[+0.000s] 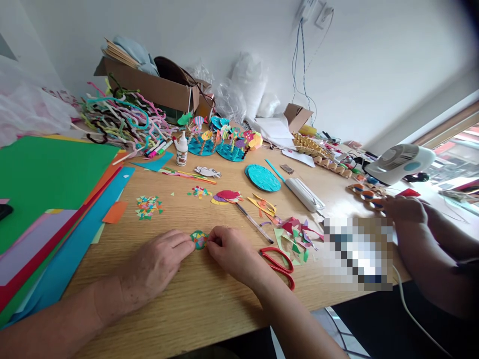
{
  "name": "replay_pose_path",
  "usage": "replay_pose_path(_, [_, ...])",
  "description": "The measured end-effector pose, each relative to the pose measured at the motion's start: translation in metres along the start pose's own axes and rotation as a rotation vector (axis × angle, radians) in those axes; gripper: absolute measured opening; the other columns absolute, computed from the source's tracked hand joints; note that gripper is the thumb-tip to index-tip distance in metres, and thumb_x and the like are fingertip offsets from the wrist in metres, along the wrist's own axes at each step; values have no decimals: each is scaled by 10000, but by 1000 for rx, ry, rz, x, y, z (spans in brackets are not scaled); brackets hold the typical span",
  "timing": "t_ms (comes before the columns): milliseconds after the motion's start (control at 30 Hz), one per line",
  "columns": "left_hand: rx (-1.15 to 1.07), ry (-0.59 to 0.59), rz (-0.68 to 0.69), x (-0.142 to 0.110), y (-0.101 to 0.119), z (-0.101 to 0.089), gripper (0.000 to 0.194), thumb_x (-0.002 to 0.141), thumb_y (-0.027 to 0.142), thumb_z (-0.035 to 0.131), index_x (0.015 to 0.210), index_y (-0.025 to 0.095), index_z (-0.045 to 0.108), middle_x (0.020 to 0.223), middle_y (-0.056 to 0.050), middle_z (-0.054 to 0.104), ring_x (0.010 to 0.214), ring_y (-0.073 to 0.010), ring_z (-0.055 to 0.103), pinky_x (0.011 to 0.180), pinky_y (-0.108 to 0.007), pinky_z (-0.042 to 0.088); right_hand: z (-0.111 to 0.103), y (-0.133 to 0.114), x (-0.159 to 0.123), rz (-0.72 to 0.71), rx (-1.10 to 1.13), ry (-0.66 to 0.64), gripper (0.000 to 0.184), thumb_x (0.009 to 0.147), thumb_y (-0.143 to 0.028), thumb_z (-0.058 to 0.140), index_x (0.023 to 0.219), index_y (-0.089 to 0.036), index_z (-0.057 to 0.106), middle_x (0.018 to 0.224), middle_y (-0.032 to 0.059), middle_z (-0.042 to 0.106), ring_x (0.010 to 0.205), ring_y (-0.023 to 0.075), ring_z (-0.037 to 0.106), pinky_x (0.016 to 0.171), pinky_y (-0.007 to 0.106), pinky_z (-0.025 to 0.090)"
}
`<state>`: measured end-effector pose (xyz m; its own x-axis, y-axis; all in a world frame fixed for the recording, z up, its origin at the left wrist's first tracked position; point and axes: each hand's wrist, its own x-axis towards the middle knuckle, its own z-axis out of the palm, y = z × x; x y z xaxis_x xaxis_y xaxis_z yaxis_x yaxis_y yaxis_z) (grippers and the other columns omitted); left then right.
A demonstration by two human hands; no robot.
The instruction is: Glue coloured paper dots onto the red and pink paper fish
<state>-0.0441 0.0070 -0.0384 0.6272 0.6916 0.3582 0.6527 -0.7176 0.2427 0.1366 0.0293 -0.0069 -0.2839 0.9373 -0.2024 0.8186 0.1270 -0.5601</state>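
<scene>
A small green paper cutout (199,240) covered with coloured paper bits lies on the wooden table between my hands. My left hand (160,259) rests low on the table, its fingertips closed on the cutout's left edge. At the cutout's right edge, my right hand (230,249) has thumb and forefinger pinched together; whatever is between them is hidden. Red-handled scissors (279,263) lie beside my right wrist, their blades mostly hidden. A pen (254,222) lies beyond that hand. Two piles of tiny paper bits (148,207) (201,191) lie farther forward.
Coloured paper sheets (56,174) cover the left side. A glue bottle (181,149), blue discs (264,178) and paper scraps (297,234) lie ahead. Pipe cleaners (123,117) heap up behind. At right are another person's hands (404,209) and a white fan (400,162).
</scene>
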Motion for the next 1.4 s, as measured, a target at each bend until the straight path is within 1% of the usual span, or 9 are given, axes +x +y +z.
replay_pose_path(233, [18,11,17,2,1,-1,390,727,-26,327,850,178,636,850,-48,661,796,-180,595,733,-289,525,6,1,1,-12,-44,49,141,744,-165,496,682,-161,623,654,25,627,586,110,477,529,220,270])
replay_pose_path(400, [6,27,48,2,-1,0,413,801,-7,289,934,160,642,853,-56,649,798,-179,581,734,-299,522,9,2,2,-10,-78,73,148,743,-165,488,691,-165,627,669,34,648,593,117,495,535,223,277])
replay_pose_path(533, [-26,-35,34,3,-1,0,365,865,49,310,1008,163,626,870,-53,631,806,-183,563,731,-305,516,10,1,0,-2,-115,75,163,744,-165,479,707,-162,638,704,52,669,617,128,518,541,228,282])
replay_pose_path(633, [-15,-113,-6,6,3,-2,341,866,53,343,999,181,630,888,-44,623,819,-182,551,738,-303,507,10,0,0,18,-128,66,170,748,-175,480,723,-163,647,721,58,678,637,137,535,547,231,289])
replay_pose_path(700, [6,-143,-21,8,5,-3,347,861,40,353,1017,184,626,904,-42,619,835,-184,546,753,-309,498,9,-1,0,28,-129,62,173,752,-183,480,732,-166,651,728,59,681,647,140,543,550,231,294])
replay_pose_path(933, [26,-160,-21,11,3,0,376,854,33,351,1076,187,612,896,-46,603,833,-192,527,725,-306,484,8,-1,1,37,-131,46,182,766,-180,473,742,-165,653,746,67,686,664,151,561,556,237,311])
replay_pose_path(1200, [35,-218,-48,13,6,-3,342,853,34,351,1006,170,625,862,-50,585,809,-208,516,696,-323,468,7,-1,0,14,-140,39,194,779,-185,463,747,-164,653,765,80,693,691,165,581,564,249,317])
replay_pose_path(1400, [35,-209,-42,15,6,-2,282,875,63,406,1014,188,616,838,-32,567,797,-198,510,674,-309,437,5,-3,-1,-2,-143,28,217,789,-192,452,777,-158,666,790,89,698,712,173,593,570,253,321])
